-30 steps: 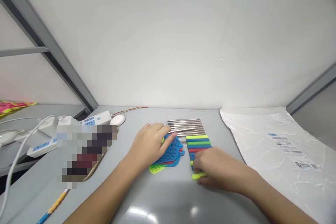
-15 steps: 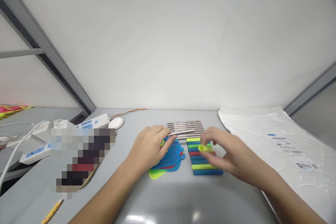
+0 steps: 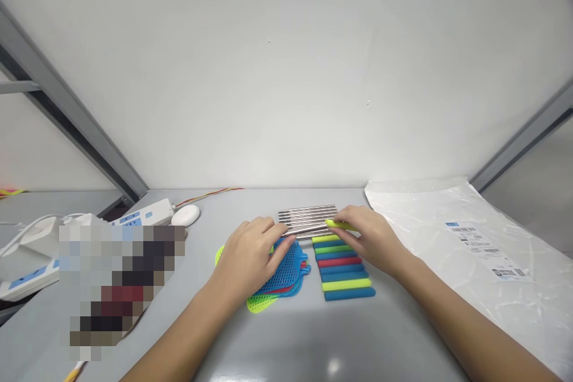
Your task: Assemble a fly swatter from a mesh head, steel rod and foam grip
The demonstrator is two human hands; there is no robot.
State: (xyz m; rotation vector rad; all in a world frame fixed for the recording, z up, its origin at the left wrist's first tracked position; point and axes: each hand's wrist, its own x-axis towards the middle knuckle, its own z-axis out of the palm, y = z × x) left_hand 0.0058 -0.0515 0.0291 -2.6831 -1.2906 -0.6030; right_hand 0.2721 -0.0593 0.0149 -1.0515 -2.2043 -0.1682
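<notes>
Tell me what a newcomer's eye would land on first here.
Probably the bright coloured tubes, lying in a column right of centre. Then the right hand, holding a yellow-green tube at the end of a metal rod held in the left hand. Overlapping perforated paddles lie partly beneath that hand.

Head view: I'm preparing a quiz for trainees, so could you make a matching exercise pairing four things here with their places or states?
1. Left hand
2. Right hand
3. Mesh paddles
4. White package

A. Stacked, partly covered by a hand
B. Farthest right of the four, bearing a printed label
C. Pinching a thin metal rod
D. Gripping a yellow-green tube

Pairs: 1-C, 2-D, 3-A, 4-B
</notes>
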